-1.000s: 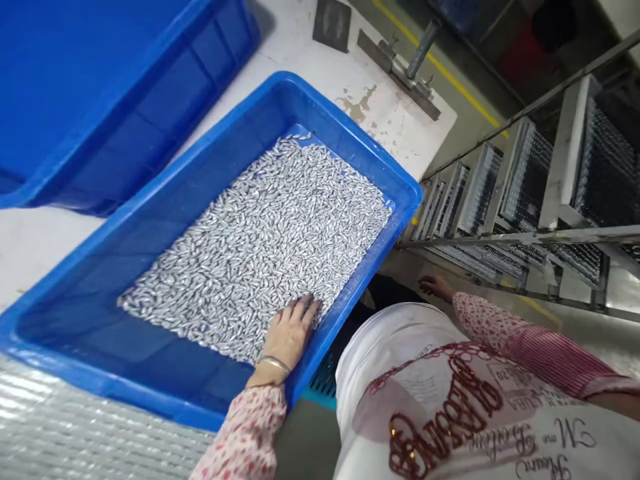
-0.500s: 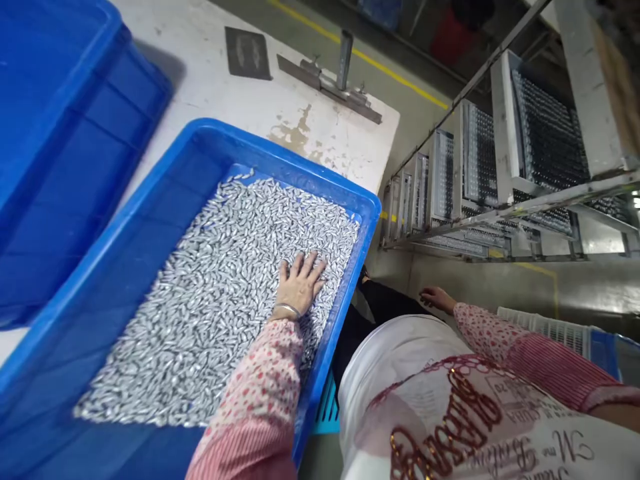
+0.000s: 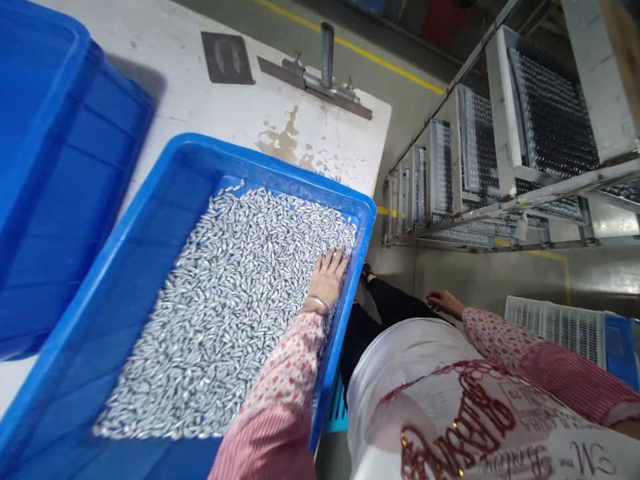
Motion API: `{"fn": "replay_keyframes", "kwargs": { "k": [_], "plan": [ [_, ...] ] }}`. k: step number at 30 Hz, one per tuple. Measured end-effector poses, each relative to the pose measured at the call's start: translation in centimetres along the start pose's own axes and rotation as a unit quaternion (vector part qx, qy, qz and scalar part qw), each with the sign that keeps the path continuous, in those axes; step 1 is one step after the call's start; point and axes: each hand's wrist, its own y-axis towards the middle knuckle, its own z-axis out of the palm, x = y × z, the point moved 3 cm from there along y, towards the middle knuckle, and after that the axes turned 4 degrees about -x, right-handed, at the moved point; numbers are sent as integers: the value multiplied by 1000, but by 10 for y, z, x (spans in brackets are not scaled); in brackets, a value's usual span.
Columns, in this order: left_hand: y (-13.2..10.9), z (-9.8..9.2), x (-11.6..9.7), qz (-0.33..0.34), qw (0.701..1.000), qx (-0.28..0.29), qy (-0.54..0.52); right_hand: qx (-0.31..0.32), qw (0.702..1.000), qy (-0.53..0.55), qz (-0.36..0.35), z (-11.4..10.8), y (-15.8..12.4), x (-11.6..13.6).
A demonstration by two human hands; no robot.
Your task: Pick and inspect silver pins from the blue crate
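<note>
Gry flr [image 3: 487, 277] w/ ylw line [image 3: 380, 62]

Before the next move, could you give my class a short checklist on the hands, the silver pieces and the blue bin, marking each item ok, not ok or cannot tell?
1. Left hand inside the blue bin, palm down on the silver pieces: ok.
2. Right hand outside the bin: ok, it hangs beside the body.
3. Right hand holding nothing: cannot tell; no item shows, but the palm is hidden.
4. Silver pieces covering the whole bottom: not ok; bare blue shows at the corners toward the top of the picture.
5. Bracelet off: not ok, it is worn at the left wrist.
</note>
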Motion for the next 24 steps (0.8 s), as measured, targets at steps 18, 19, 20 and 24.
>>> {"fn": "replay_keyframes", "kwargs": {
  "k": [18,19,20,24],
  "plan": [
    [-95,5,19,-80,995,11,58,16,999,-24,-23,-8,12,22],
    [-91,4,20,-78,995,10,55,14,999,-26,-24,-9,13,24],
    [-89,2,20,-74,996,7,49,13,999,-26,-26,-9,14,27],
    [-100,-28,12,-44,998,-40,9,-9,999,-6,-49,-13,11,40]
  ]
}}
